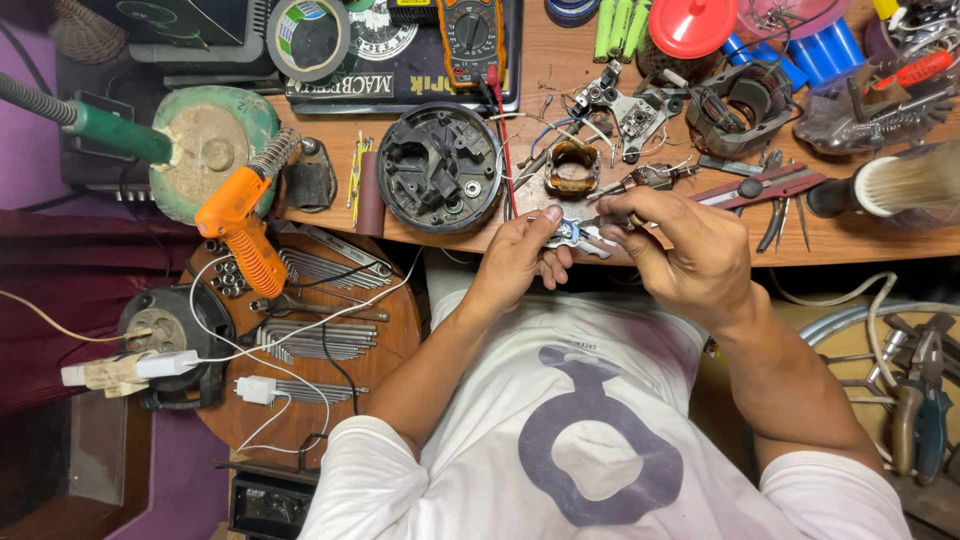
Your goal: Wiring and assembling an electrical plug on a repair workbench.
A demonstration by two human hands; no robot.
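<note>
My left hand (520,258) grips a small metal bracket part (568,236) with blue bits, held just in front of the wooden bench edge. My right hand (690,250) pinches a thin tool (608,222) whose tip touches the part. Both hands hover above my lap and white shirt. Just beyond them on the bench lie a copper-wound coil piece (571,167) and a round black motor housing (439,168).
The wooden bench (850,235) holds an orange multimeter (471,35), tape roll (307,37), pliers (770,185), a red lid (692,25) and motor parts (738,105). At left, an orange glue gun (240,225) rests over a round stool with wrenches (320,335). Pliers (920,405) lie at right.
</note>
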